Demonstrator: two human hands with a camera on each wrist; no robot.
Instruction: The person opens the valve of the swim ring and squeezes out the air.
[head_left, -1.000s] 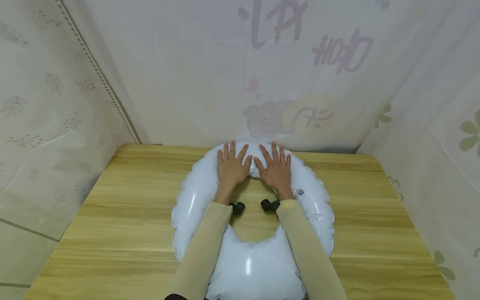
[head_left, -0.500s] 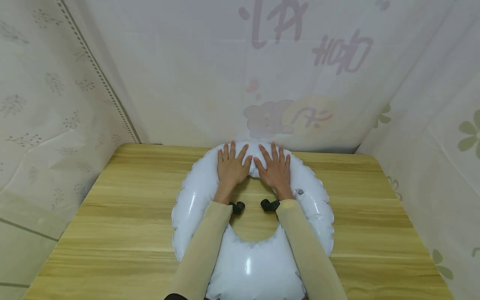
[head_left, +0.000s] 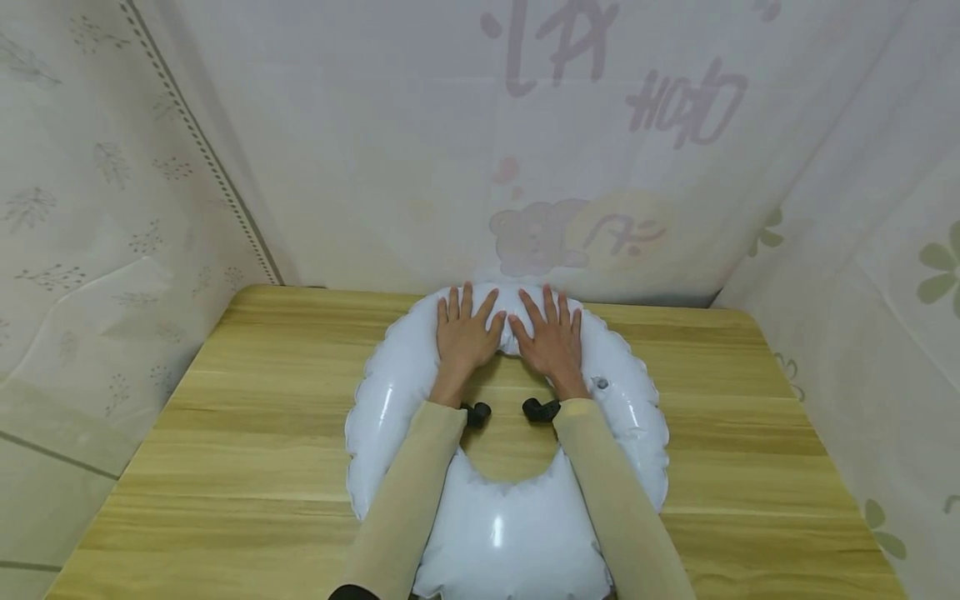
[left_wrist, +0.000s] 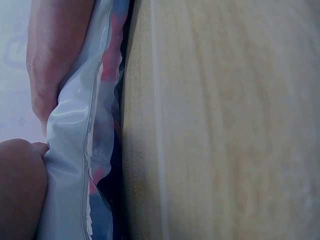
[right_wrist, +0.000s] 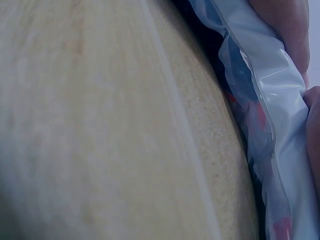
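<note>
on my feed i see the wooden table (head_left: 247, 400), with the white inflatable ring (head_left: 517, 533) lying on its middle. the left hand (head_left: 467, 340) and right hand (head_left: 553, 343) rest on the ring's far part, fingers straight and spread. a small valve (head_left: 601, 383) sits near the right wrist.

Ring (head_left: 510, 525) on table (head_left: 247, 442); backdrop (head_left: 375, 167) behind, perhaps touching.

We log one white inflatable ring (head_left: 513, 525): glossy, plump, pucker-seamed, lying flat on the wooden worktop (head_left: 225, 433), small valve (head_left: 600, 383) on its right side.
</note>
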